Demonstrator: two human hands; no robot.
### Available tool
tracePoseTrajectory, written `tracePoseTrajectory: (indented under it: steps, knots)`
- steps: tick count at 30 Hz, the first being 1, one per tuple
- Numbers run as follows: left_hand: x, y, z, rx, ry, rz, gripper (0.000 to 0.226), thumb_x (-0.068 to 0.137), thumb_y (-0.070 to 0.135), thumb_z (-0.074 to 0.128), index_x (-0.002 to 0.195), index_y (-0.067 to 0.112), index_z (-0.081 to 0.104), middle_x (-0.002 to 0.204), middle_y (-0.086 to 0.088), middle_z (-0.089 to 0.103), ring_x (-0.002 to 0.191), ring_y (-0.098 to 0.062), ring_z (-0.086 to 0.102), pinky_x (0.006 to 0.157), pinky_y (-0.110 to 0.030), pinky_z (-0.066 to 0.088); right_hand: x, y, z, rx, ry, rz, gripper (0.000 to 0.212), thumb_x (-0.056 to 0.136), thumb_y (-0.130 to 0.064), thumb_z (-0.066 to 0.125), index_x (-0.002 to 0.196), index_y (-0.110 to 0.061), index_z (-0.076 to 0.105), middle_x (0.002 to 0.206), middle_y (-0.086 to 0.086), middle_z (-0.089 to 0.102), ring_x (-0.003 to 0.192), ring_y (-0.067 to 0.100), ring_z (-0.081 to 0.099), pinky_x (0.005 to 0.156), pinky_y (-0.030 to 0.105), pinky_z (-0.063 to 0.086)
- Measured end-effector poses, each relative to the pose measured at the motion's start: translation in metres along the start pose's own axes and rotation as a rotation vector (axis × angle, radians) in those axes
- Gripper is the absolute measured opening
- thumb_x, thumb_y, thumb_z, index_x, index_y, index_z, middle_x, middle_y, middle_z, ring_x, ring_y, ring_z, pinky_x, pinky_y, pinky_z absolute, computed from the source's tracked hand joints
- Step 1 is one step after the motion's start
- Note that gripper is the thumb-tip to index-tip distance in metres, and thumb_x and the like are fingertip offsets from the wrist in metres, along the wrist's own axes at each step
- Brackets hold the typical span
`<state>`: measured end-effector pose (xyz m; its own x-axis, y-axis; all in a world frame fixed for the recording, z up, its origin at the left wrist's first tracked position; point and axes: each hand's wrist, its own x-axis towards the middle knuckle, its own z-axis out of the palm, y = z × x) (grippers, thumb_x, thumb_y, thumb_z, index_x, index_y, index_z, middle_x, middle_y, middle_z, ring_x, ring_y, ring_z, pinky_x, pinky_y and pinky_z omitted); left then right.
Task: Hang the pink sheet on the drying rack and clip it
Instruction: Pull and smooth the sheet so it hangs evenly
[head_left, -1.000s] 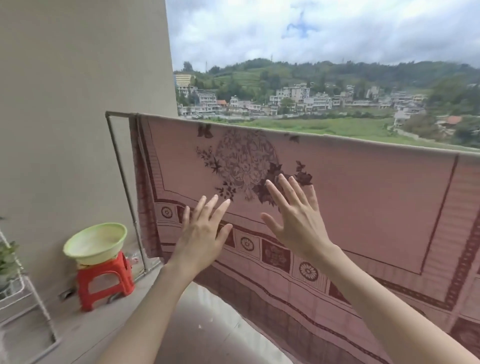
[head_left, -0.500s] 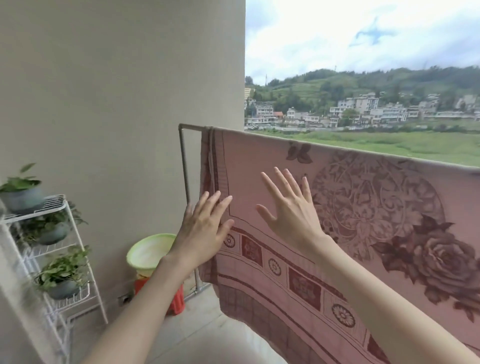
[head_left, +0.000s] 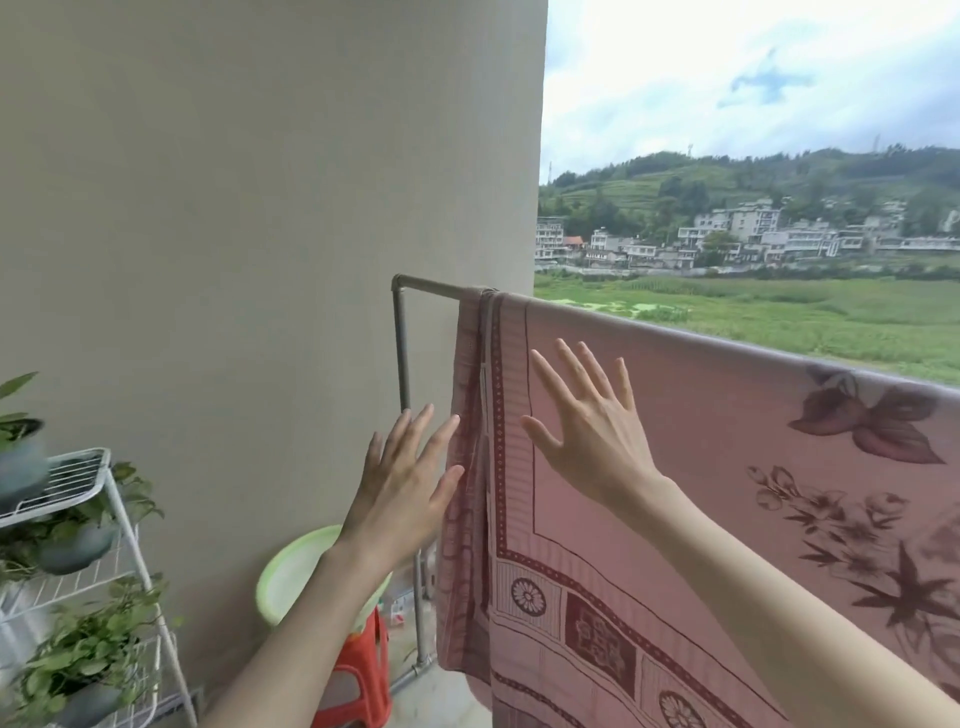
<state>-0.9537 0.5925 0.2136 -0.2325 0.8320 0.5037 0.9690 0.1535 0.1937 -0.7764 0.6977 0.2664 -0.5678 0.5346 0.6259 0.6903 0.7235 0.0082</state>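
The pink sheet (head_left: 727, 467), printed with dark flowers and a patterned border, hangs over the metal drying rack (head_left: 402, 364), whose top bar and left post show bare at the sheet's left end. My right hand (head_left: 592, 431) lies flat against the sheet near its left border, fingers spread. My left hand (head_left: 405, 483) is raised with straight fingers at the sheet's left edge, fingertips by the folded hem. No clips are in view.
A green basin (head_left: 296, 571) sits on a red stool (head_left: 363, 680) by the rack's post. A white wire shelf (head_left: 78, 519) with potted plants stands at the left. A grey wall fills the left; open fields and buildings lie beyond the rack.
My view and both hands have moved left along the sheet, from its flower centre to its left edge. The rack's corner and the plant shelf have come into sight.
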Motion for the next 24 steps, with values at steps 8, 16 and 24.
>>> tracePoseTrajectory:
  steps: [8, 16, 24]
  knots:
    - [0.132, -0.105, 0.044, -0.26, -0.084, 0.064, 0.051, 0.097, 0.04, 0.034, 0.145, 0.029, 0.021, 0.155, 0.002, 0.017, 0.144, -0.014, 0.007, 0.118, -0.035, 0.009, 0.117, -0.012, 0.084, -0.082, 0.065, 0.137, 0.062, 0.094, -0.047, 0.038, 0.148, -0.025, 0.018, 0.158, 0.005, 0.008, 0.146, 0.02, -0.006, 0.116, 0.043, -0.012]
    - [0.246, -0.143, 0.084, -0.521, -0.095, 0.23, 0.046, 0.095, 0.036, 0.042, 0.14, 0.026, 0.034, 0.145, 0.006, 0.037, 0.134, -0.01, 0.032, 0.11, -0.028, 0.026, 0.212, 0.001, 0.126, -0.294, 0.052, 0.292, 0.054, 0.093, -0.043, 0.04, 0.143, -0.023, 0.03, 0.152, 0.006, 0.029, 0.143, 0.023, 0.02, 0.116, 0.048, 0.004]
    - [0.327, -0.117, 0.106, -0.966, 0.046, 0.133, 0.04, 0.088, 0.036, 0.057, 0.125, 0.022, 0.051, 0.109, 0.012, 0.06, 0.094, -0.003, 0.059, 0.076, -0.011, 0.048, 0.238, 0.007, 0.16, -0.534, 0.285, 0.409, 0.039, 0.09, -0.038, 0.051, 0.116, -0.011, 0.062, 0.094, 0.009, 0.07, 0.081, 0.031, 0.063, 0.079, 0.039, 0.044]
